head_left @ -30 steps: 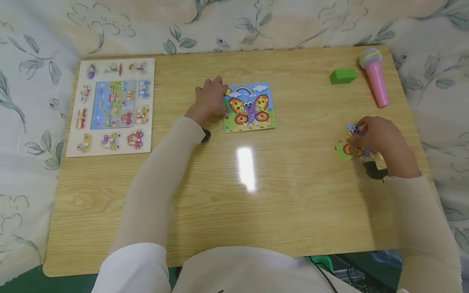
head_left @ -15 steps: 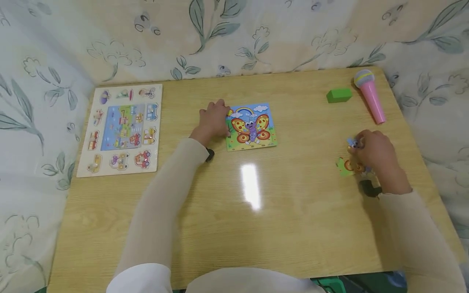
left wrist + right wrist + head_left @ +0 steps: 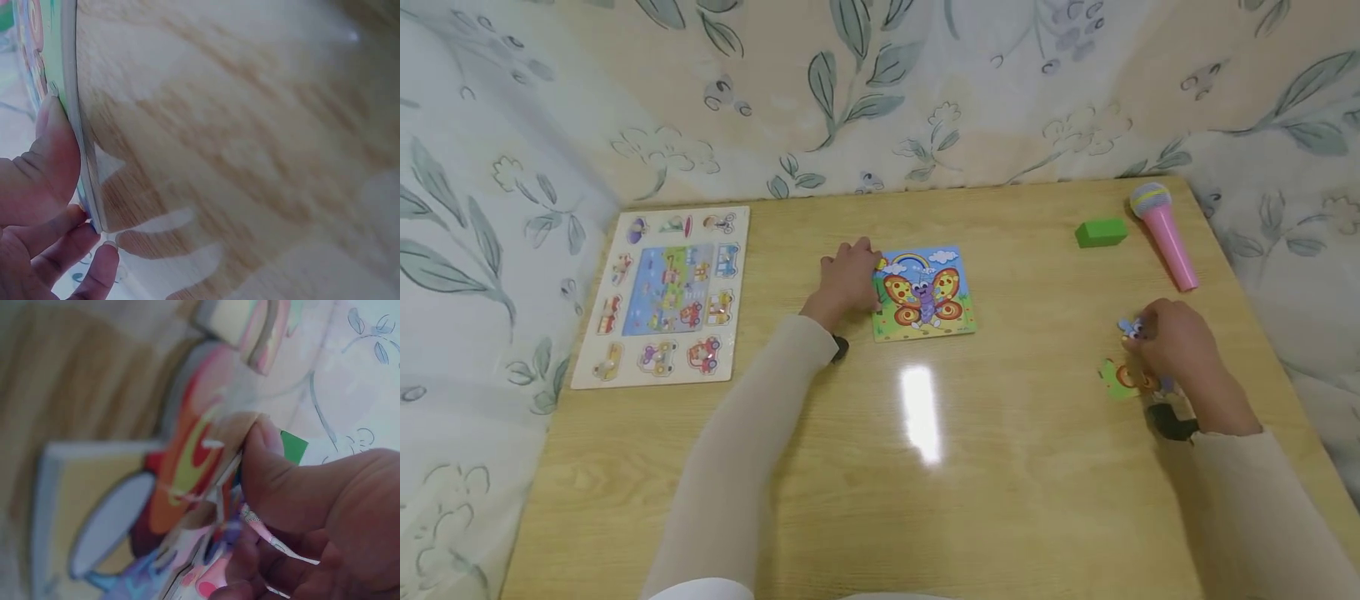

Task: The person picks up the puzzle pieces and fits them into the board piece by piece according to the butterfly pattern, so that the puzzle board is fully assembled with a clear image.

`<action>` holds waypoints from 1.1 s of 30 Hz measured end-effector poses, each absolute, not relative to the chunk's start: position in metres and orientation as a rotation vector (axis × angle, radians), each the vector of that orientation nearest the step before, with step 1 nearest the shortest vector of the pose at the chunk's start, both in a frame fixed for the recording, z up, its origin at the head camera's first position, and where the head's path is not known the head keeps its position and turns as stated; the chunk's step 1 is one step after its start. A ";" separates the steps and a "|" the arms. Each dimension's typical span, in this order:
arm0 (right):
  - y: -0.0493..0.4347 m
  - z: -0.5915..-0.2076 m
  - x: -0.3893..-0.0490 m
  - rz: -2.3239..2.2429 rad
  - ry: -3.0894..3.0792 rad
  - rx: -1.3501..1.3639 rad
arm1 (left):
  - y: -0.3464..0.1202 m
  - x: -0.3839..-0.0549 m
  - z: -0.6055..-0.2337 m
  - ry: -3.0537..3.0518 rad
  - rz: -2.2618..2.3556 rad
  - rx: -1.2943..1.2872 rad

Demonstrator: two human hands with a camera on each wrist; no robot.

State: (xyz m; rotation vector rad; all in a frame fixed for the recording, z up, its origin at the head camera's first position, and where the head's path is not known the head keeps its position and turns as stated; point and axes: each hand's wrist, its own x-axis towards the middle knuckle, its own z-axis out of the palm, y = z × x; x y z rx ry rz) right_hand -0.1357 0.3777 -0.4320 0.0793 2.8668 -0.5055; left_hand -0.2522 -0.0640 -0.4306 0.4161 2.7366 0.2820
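A square butterfly puzzle (image 3: 925, 293) lies flat at the middle of the table. My left hand (image 3: 847, 279) holds its left edge; in the left wrist view the thumb (image 3: 59, 150) presses on the edge and the fingertips bend round the far corner. On the right, my right hand (image 3: 1180, 337) pinches a small blue puzzle piece (image 3: 1130, 328) between thumb and fingers. Below that hand lie green and orange puzzle pieces (image 3: 1117, 379), partly covered by it. Close up in the right wrist view, a thick yellow piece (image 3: 69, 506) shows beside the fingers.
A white peg puzzle board (image 3: 737, 333) with vehicle pictures lies at the left. At the back right are a green block (image 3: 1101, 233) and a pink toy microphone (image 3: 1167, 242). Flowered cloth (image 3: 970, 125) hangs along the table's (image 3: 1015, 500) back and sides.
The head view has tilted upward, so everything on the table appears lower. Both hands stay at nearly the same places, the left at the butterfly puzzle, the right with the blue piece.
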 end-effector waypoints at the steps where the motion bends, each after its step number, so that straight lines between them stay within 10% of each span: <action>1: 0.378 -0.432 -0.135 -0.510 2.864 0.091 | -0.064 -0.252 -0.431 2.737 0.281 0.413; 18: 0.256 -0.376 -0.156 -0.879 2.870 -0.250 | -0.062 -0.245 -0.430 2.753 0.264 0.385; 33: 0.145 -0.421 -0.226 -0.992 2.544 -0.276 | -0.062 -0.248 -0.431 2.763 0.250 0.399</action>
